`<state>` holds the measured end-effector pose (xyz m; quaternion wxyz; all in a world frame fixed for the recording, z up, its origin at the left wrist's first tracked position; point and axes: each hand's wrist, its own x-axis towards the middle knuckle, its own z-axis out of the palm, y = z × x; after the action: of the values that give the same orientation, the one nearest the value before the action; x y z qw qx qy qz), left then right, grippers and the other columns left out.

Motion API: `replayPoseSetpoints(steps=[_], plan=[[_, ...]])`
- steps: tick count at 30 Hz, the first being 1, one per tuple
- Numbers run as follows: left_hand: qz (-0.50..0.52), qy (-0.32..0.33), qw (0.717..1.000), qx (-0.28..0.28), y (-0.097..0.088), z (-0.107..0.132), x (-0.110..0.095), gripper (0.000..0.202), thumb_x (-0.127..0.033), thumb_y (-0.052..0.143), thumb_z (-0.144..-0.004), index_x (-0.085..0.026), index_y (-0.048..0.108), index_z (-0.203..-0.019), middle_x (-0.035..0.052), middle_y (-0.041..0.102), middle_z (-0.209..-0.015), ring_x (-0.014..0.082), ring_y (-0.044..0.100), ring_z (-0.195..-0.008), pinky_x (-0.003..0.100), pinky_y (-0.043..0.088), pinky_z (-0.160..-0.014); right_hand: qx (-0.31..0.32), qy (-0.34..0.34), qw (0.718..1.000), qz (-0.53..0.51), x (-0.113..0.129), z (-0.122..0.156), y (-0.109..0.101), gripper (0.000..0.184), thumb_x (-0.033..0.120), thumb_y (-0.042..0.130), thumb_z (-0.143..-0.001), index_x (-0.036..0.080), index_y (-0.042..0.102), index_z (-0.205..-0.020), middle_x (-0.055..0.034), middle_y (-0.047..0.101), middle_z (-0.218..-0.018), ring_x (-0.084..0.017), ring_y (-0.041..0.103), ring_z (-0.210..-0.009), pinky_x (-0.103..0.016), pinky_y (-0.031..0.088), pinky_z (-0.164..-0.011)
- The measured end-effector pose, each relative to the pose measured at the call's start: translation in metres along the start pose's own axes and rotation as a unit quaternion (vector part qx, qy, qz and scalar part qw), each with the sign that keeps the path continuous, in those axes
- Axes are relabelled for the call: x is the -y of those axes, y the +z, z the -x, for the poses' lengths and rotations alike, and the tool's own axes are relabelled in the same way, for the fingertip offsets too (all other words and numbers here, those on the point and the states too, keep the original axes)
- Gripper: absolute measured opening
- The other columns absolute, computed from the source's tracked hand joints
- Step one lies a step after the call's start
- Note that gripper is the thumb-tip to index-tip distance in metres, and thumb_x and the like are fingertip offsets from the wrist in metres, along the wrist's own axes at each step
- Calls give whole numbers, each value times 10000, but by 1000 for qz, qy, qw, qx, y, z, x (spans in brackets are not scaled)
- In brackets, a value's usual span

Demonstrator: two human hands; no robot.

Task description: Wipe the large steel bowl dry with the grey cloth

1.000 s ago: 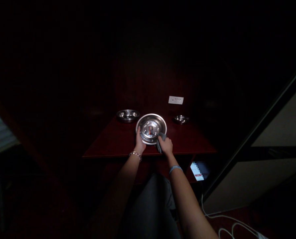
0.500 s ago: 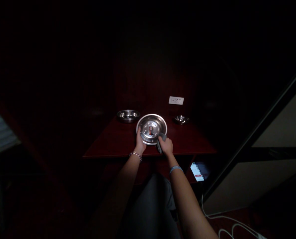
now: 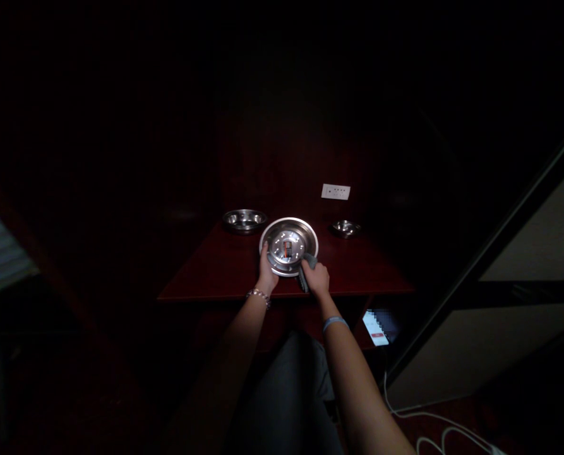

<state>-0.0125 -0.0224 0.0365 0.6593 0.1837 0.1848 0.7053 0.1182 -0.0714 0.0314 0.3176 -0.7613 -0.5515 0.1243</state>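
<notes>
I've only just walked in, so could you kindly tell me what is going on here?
A person's left hand grips a tilted metal basin by its rim, while the right hand holds a grey cloth against it. On the red table behind stand a wide bowl at left and a smaller bowl at right.

Before me the held metal bowl point(image 3: 292, 234) is shining silver around its orange and black label point(image 3: 287, 249), the cloth point(image 3: 311, 259) is showing grey, the table point(image 3: 352, 272) is looking deep red, and the socket plate point(image 3: 336, 192) is gleaming white.

A red desk point(image 3: 215, 272) and wall socket point(image 3: 335, 192) show a dim room, kind unclear.
</notes>
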Motion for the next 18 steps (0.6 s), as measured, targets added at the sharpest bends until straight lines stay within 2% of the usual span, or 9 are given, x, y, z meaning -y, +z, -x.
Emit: replayPoseSetpoints(steps=[11, 18], plan=[[-4, -4, 1000, -6, 3, 4, -2, 359, -408, 490, -949, -156, 676, -1125, 115, 693, -1242, 246, 602, -1242, 378, 467, -1086, 5, -1, 1000, 10, 3, 2, -3, 619, 598, 400, -953, 103, 734, -1117, -206, 730, -1134, -281, 698, -1080, -293, 510, -885], [-3, -5, 1000, -9, 4, 5, -4, 349, -396, 499, -946, -169, 675, -1143, 112, 712, -1198, 242, 615, -1226, 380, 475, -1079, 10, 1, 1000, 12, 4, 2, -3, 607, 583, 406, -962, 101, 741, -1118, -203, 736, -1120, -277, 699, -1084, -280, 510, -879]])
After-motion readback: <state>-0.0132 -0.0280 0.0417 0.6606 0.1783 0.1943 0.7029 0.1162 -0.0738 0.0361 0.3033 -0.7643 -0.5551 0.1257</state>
